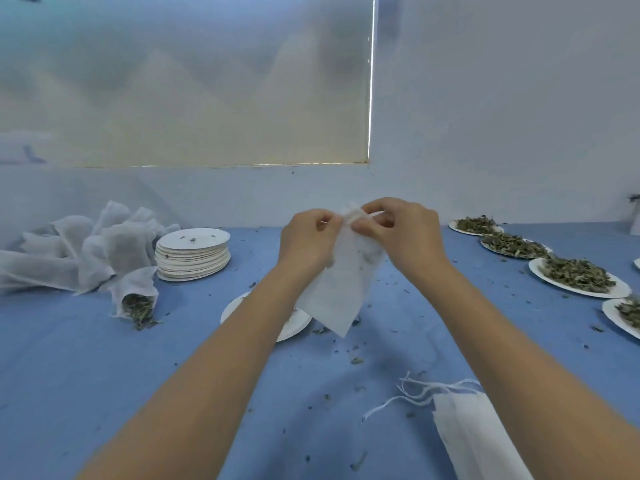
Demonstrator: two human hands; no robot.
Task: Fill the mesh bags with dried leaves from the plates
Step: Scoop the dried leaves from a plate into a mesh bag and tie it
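Head view: over the middle of the blue cloth-covered table [104, 368], the left hand [306, 242] and right hand [403, 230] pinch the mouth of a white mesh bag [341, 289]. Filled white bags [86, 251] crowd the far-left corner beside stacked empty paper plates [192, 252]; plates of dried green leaves [575, 275] along the right edge and unfilled bags [474, 431] remain.

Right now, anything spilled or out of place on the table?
Yes. One filled bag at the left lies on its side with its mouth open, and leaves have spilled onto the cloth. Loose leaf bits are also scattered across the cloth around the near plate.
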